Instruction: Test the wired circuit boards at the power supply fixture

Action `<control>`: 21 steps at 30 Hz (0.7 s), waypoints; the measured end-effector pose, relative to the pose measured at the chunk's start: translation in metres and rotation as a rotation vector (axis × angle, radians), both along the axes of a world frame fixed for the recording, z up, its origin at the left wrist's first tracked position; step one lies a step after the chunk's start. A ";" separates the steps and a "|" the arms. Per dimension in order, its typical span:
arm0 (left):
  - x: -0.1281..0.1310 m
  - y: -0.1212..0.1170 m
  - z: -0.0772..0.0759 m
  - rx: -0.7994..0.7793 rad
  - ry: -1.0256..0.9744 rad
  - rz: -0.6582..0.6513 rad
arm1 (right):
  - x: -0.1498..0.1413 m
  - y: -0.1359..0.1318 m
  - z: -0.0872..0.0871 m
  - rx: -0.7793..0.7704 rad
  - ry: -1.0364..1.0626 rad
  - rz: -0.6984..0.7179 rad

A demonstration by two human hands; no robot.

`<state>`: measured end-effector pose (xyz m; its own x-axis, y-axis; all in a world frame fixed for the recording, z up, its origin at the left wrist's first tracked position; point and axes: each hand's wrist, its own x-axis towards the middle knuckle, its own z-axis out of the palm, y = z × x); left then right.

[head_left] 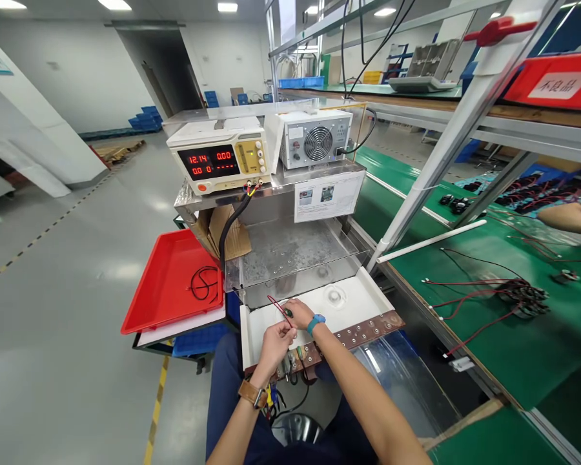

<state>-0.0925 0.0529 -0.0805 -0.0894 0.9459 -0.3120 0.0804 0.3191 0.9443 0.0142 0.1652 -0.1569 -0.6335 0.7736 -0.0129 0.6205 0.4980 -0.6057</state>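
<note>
My left hand (pixel 275 344), with a brown watch strap at the wrist, is closed in a pinch on a thin red wire (pixel 275 301). The wire's loop rises beyond my fingertips. My right hand (pixel 301 315), a teal band at its wrist, is closed beside the left one. A small dark green part (pixel 288 312) shows at its fingers; its kind cannot be made out. Both hands are over a white tray (pixel 368 302) that holds a round clear piece (pixel 336 296). Along the tray's near edge runs a brown strip (pixel 363 334) with metal studs and cables at its left part.
Beyond the tray, a power supply (pixel 217 158) with red digits stands beside a grey fan-backed unit (pixel 317 139). A red tray (pixel 159 284) with a black cable is at left. On the green bench (pixel 503 349) at right lie motors (pixel 523 298) with red wires, near another person's arm.
</note>
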 end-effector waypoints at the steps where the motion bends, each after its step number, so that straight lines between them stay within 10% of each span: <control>1: 0.000 0.001 -0.003 0.019 0.047 0.004 | 0.000 0.000 0.000 0.000 0.000 0.001; 21: 0.000 -0.003 -0.038 0.012 0.253 -0.045 | 0.000 0.002 -0.011 0.039 0.020 0.008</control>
